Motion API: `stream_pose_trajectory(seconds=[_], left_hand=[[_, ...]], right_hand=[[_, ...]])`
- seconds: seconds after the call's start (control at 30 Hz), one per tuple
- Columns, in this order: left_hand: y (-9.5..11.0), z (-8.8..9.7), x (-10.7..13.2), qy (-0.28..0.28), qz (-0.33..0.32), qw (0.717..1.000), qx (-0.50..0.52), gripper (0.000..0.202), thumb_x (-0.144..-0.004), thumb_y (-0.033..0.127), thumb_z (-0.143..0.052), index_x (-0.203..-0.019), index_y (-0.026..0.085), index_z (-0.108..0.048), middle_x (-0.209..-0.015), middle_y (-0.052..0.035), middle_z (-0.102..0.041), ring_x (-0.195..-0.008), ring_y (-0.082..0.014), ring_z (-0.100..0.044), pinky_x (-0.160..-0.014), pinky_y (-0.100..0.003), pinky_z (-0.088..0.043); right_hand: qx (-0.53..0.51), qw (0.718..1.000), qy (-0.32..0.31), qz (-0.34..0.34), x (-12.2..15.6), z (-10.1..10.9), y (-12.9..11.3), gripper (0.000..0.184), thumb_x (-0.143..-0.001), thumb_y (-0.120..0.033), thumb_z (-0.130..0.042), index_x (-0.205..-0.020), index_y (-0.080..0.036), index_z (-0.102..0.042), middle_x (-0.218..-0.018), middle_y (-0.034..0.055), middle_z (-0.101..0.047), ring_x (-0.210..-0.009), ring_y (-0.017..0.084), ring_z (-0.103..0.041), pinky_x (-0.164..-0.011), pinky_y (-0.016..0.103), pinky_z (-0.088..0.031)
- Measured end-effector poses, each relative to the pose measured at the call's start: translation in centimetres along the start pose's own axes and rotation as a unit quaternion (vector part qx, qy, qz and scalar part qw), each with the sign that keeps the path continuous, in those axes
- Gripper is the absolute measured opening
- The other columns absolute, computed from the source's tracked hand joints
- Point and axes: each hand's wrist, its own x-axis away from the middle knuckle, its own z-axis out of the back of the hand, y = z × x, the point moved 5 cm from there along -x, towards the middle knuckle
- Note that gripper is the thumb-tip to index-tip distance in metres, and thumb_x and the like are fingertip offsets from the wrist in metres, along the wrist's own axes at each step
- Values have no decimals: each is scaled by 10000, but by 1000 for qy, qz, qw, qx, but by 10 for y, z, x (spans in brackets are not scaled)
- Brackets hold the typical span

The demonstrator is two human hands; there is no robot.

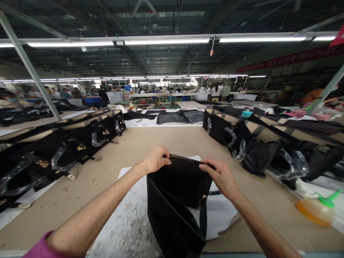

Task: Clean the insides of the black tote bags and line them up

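A black bag piece stands upright in front of me, its two panels spread apart at the top. My left hand pinches the far panel's top edge near its left corner. At the right end of that same edge, my right hand grips with thumb and fingers. A small gold clasp shows on the right side, above a hanging black strap. Beneath the bag lies a white sheet smeared with dark marks. The bag's bottom is cut off by the frame.
Black bags with plastic-wrapped handles line the table on the left and right. A bottle of amber liquid with a green spout is at the right edge. Dark fabric pieces lie farther back. Several people work in the distance.
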Motion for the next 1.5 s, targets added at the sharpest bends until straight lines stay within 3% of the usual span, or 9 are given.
stream_pose_trajectory(seconds=[0.27, 0.47, 0.67, 0.87, 1.1, 1.3, 1.5], left_hand=[[0, 1, 0, 23, 44, 999, -13, 104, -624, 258, -591, -638, 158, -617, -590, 22, -557, -589, -107, -499, -538, -202, -341], [1, 1, 0, 31, 53, 998, -21, 109, -625, 257, -579, -636, 158, -621, -575, 20, -557, -565, -103, -494, -520, -198, -338], [4, 3, 1, 30, 54, 998, -20, 106, -627, 255, -575, -627, 159, -622, -563, 21, -557, -553, -101, -492, -516, -198, -336], [6, 4, 2, 28, 55, 998, -20, 122, -636, 262, -567, -622, 152, -617, -527, 27, -521, -526, -94, -468, -498, -199, -318], [-2, 6, 10, 25, 15, 999, -24, 92, -630, 236, -578, -672, 165, -537, -519, 60, -430, -509, -77, -385, -462, -191, -263], [-10, 11, 20, 32, 34, 999, 12, 485, -573, 187, -621, -1023, 192, -440, -858, 10, -560, -703, -115, -492, -563, -185, -355], [-13, 8, 21, -25, 32, 999, 22, 142, -664, 196, -510, -784, 169, -580, -686, 19, -575, -661, -125, -517, -557, -199, -365]], right_hand=[[91, 996, 23, 1, 0, 2, -11, 208, -803, -354, -429, -733, -215, -568, -730, -29, -570, -707, 137, -511, -639, 220, -344], [243, 969, 28, 26, -6, -2, -18, 228, -815, -379, -436, -736, -234, -592, -757, -11, -578, -755, 150, -518, -650, 233, -336], [314, 947, -2, 67, -18, -18, -38, 249, -840, -331, -413, -760, -233, -628, -751, 7, -601, -740, 134, -532, -638, 225, -320], [337, 940, -46, 21, -30, -31, -50, 266, -822, -350, -448, -642, -229, -602, -607, -8, -598, -605, 130, -522, -522, 236, -255], [323, 943, -73, 20, -41, -46, -59, 272, -821, -338, -442, -640, -220, -607, -626, 9, -614, -627, 139, -530, -533, 233, -258], [283, 954, -83, 49, -40, -44, -55, 285, -824, -348, -420, -652, -222, -610, -614, -1, -603, -625, 135, -520, -556, 228, -280], [258, 960, -87, 62, -41, -45, -52, 308, -826, -353, -405, -624, -215, -592, -602, -7, -586, -593, 122, -503, -564, 223, -283]])
